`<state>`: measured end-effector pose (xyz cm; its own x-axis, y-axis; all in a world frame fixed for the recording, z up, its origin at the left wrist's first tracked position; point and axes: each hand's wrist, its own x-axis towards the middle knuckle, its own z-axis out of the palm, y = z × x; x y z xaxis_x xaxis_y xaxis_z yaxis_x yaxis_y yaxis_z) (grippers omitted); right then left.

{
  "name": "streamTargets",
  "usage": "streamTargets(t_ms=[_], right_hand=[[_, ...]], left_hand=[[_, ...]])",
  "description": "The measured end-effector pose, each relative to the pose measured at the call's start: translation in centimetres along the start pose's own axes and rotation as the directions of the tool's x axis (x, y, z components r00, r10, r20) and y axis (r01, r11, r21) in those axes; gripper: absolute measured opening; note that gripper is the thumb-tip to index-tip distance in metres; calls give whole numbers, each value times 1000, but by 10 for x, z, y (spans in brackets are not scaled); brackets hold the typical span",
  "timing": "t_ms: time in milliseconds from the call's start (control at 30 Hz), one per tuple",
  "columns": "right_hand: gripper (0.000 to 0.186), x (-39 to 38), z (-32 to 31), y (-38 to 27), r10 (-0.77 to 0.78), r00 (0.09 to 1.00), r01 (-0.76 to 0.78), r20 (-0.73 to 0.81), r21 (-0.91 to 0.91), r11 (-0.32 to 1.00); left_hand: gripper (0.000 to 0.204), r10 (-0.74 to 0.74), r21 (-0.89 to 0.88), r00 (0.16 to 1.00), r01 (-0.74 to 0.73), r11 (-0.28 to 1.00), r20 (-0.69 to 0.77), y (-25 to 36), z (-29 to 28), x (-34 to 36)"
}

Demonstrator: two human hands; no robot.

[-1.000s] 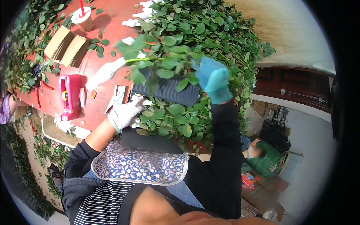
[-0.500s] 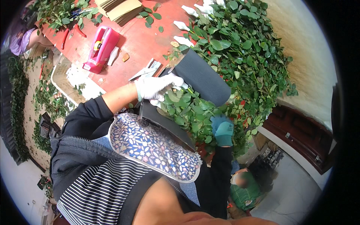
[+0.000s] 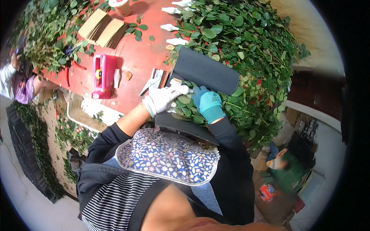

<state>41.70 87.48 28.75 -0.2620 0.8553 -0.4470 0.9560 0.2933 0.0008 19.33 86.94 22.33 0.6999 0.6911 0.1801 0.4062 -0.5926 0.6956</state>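
Note:
My left hand (image 3: 165, 99), in a white glove, has its fingers closed at the near end of a bunch of leafy stems (image 3: 188, 109). Close beside it, my right hand (image 3: 208, 103) in a teal knitted glove is curled over the same stems; its fingertips are partly lost among the leaves. The stems lie between a dark ribbed sheet (image 3: 206, 71) on the far side and a black curved panel (image 3: 185, 126) on the near side. A grey metal clamp-like piece (image 3: 153, 81) lies left of the ribbed sheet.
A pink tape dispenser (image 3: 104, 77), red-handled pliers (image 3: 67, 76), cardboard sleeves (image 3: 102, 29) and a paper cup (image 3: 121, 7) stand on the red table (image 3: 138, 57). Leafy stems with white-wrapped heads (image 3: 169, 27) pile at right. A person (image 3: 23, 84) is far left, another (image 3: 285, 165) lower right.
My right hand has moved left and up, from the far end of the leaves to beside my left hand. The left stays at the stems. The whole view has shifted.

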Motion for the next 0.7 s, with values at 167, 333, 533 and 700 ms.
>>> streamTargets(t_ms=[167,333,533,700], right_hand=[[11,-3,29,3,-14,973,23,-230,37,999],[11,-5,38,4,-3,939,28,-344,68,997],[21,-4,30,6,6,988,8,-156,84,996],[26,-3,45,11,31,983,-9,-182,118,993]], left_hand=[[51,-204,-682,976,202,703,78,-3,-5,-1],[22,-532,-702,846,400,589,36,13,-10,7],[12,-553,-693,833,381,612,-30,1,5,7],[9,-590,-787,789,248,565,-175,8,-28,-13]])
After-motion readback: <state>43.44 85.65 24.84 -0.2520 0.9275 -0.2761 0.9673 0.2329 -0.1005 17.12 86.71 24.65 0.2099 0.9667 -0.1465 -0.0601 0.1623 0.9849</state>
